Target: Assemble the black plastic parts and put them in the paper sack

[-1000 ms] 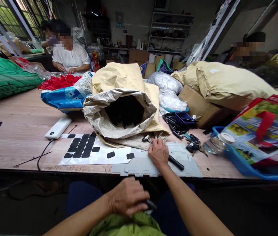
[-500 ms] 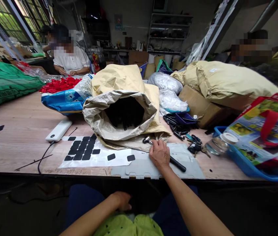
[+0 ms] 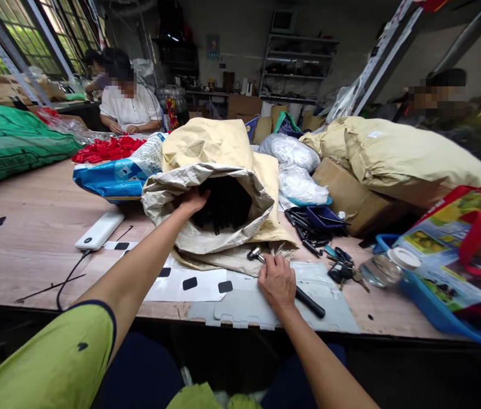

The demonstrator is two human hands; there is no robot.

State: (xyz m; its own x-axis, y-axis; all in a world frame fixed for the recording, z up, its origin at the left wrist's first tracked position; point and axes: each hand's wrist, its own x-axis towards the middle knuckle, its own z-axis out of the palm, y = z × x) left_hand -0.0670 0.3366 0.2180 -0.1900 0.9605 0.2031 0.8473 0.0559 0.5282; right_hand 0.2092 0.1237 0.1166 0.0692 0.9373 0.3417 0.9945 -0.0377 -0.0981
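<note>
A large paper sack (image 3: 210, 142) lies on the table with its rolled mouth facing me, and black items (image 3: 227, 207) fill its dark inside. My left hand (image 3: 195, 200) is at the left of the mouth, thumb visible, its fingers hidden in the dark. My right hand (image 3: 277, 279) is wrapped round a small hammer (image 3: 309, 302), whose metal head points up and left, just in front of the sack. Beneath the hammer is a grey plastic sheet (image 3: 329, 295). Black rounded pads (image 3: 189, 283) sit on a white sheet (image 3: 210, 291), partly covered by my left forearm.
A white power bank (image 3: 99, 230) with a cable stands at left. Black tools (image 3: 304, 227), keys (image 3: 357, 275), a jar (image 3: 380, 267) and a blue basket (image 3: 436, 312) are at right. A green sack (image 3: 14, 142) is far left. People sit beyond the table on both sides.
My left hand has risen from my lap, forward into the mouth of the sack. My right hand stays on the hammer. The view has tilted slightly.
</note>
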